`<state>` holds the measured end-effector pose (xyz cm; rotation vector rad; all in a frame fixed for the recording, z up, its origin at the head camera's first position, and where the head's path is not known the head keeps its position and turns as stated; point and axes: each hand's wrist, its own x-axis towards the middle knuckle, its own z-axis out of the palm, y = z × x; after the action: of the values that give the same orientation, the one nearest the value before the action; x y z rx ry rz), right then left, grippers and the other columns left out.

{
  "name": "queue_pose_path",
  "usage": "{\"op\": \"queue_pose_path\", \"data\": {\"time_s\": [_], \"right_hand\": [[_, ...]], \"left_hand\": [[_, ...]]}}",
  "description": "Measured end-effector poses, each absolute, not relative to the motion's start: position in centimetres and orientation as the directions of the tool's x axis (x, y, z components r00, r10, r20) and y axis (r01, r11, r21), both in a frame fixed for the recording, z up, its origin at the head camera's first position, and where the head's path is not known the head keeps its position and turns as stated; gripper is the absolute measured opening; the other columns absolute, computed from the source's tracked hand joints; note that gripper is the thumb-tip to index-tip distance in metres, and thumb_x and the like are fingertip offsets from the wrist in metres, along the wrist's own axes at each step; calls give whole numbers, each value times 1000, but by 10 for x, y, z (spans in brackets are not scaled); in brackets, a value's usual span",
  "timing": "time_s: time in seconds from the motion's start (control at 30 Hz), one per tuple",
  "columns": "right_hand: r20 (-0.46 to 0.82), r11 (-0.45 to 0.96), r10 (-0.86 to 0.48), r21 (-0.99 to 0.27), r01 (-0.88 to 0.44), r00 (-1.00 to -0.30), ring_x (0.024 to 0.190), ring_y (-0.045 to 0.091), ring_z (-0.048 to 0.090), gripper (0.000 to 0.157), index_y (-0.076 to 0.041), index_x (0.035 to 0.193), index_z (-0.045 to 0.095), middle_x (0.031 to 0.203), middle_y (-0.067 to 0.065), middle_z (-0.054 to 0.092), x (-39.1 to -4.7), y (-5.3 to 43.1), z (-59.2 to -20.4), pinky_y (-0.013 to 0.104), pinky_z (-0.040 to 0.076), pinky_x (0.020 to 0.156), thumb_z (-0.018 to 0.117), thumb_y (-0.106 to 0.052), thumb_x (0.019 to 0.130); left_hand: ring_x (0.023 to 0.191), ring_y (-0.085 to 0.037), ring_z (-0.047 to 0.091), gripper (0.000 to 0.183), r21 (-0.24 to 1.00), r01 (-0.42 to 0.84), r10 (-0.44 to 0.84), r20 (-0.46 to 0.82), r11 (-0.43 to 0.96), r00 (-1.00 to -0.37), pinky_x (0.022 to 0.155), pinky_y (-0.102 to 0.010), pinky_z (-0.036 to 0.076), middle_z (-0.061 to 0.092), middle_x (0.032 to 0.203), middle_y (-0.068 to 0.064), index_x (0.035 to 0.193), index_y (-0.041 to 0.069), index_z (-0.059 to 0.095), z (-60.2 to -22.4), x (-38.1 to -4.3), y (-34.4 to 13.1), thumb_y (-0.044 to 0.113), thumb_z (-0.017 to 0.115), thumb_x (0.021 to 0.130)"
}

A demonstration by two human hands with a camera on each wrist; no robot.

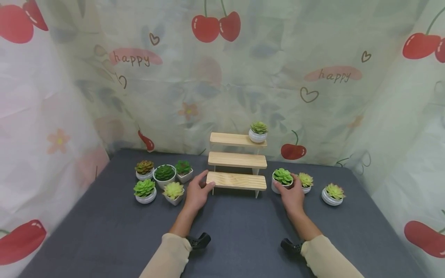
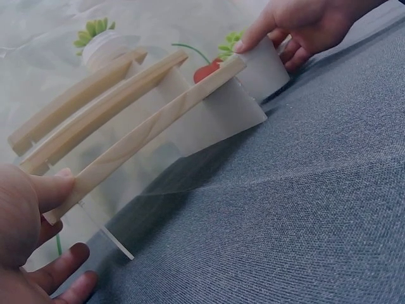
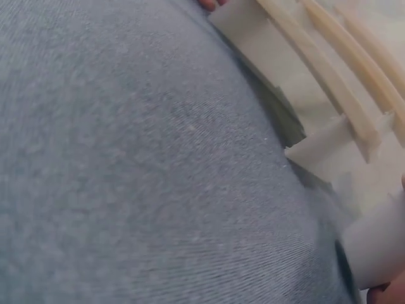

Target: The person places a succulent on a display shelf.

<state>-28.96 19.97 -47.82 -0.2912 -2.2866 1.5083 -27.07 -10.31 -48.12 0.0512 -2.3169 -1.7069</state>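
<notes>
A three-step wooden display stand [image 1: 236,180] with clear side supports stands at the back middle of the table. My left hand [image 1: 197,195] pinches the left end of its lowest shelf, thumb on top and a finger beneath, as the left wrist view shows. The other fingers of that hand are spread below the shelf. To the right of the stand, my right hand [image 1: 292,196] grips a white pot with a green succulent [image 1: 283,176], thumb at the near side. Its pot [image 3: 378,244] shows at the edge of the right wrist view. One potted succulent [image 1: 258,133] sits at the right end of the top shelf.
Left of the stand are several potted succulents, among them a dark green one [image 1: 165,173] and a yellow-green one [image 1: 173,191]. Two more, one partly behind my right hand [image 1: 306,180] and one farther right [image 1: 333,194], stand on the dark cloth. A printed curtain [image 1: 229,85] hangs behind.
</notes>
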Motion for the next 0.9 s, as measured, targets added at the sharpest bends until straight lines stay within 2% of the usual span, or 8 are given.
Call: {"op": "queue_pose_path", "data": {"time_s": [0.17, 0.4, 0.47, 0.63, 0.77, 0.9], "right_hand": [[223, 389, 387, -919, -61, -895, 113, 31, 48, 73, 0, 144, 37, 136, 21, 47, -291, 198, -470, 41, 42, 87, 75, -21, 86], [271, 331, 375, -932, -145, -886, 107, 23, 51, 71, -4, 145, 38, 135, 16, 48, -292, 195, -452, 20, 42, 75, 75, -24, 87], [293, 304, 370, -935, -183, -881, 111, 24, 51, 71, -4, 145, 38, 135, 15, 48, -292, 194, -447, 20, 43, 79, 75, -24, 87], [363, 235, 348, -927, -294, -864, 123, 27, 48, 70, -3, 145, 37, 139, 16, 46, -297, 190, -434, 33, 44, 94, 74, -17, 88], [415, 198, 320, -908, -369, -852, 120, 27, 50, 69, -2, 145, 38, 138, 17, 47, -305, 182, -425, 29, 44, 91, 74, -11, 87], [447, 199, 289, -893, -404, -847, 118, 23, 51, 69, -2, 143, 39, 136, 14, 49, -311, 168, -419, 26, 43, 89, 75, -16, 87]], "left_hand": [[112, -35, 60, 53, 944, 130, -177, 190, 304, -966, 88, -47, 50, 52, 137, -19, 140, 6, 53, -480, -270, -103, 15, 71, 90], [112, -36, 61, 53, 943, 138, -176, 197, 302, -964, 88, -48, 50, 52, 137, -20, 139, 5, 53, -480, -270, -103, 14, 70, 90], [112, -36, 61, 53, 942, 138, -175, 198, 305, -964, 88, -48, 50, 52, 137, -20, 139, 5, 53, -480, -270, -102, 14, 70, 90], [110, -35, 61, 53, 939, 139, -176, 201, 313, -964, 87, -47, 50, 53, 136, -20, 139, 5, 53, -480, -270, -102, 14, 71, 90], [108, -36, 62, 52, 936, 155, -170, 216, 316, -961, 85, -48, 51, 54, 134, -22, 138, 3, 53, -480, -270, -102, 13, 71, 90], [111, -35, 60, 53, 942, 133, -177, 194, 309, -965, 88, -47, 50, 52, 137, -20, 139, 6, 53, -480, -270, -105, 15, 71, 90]]}}
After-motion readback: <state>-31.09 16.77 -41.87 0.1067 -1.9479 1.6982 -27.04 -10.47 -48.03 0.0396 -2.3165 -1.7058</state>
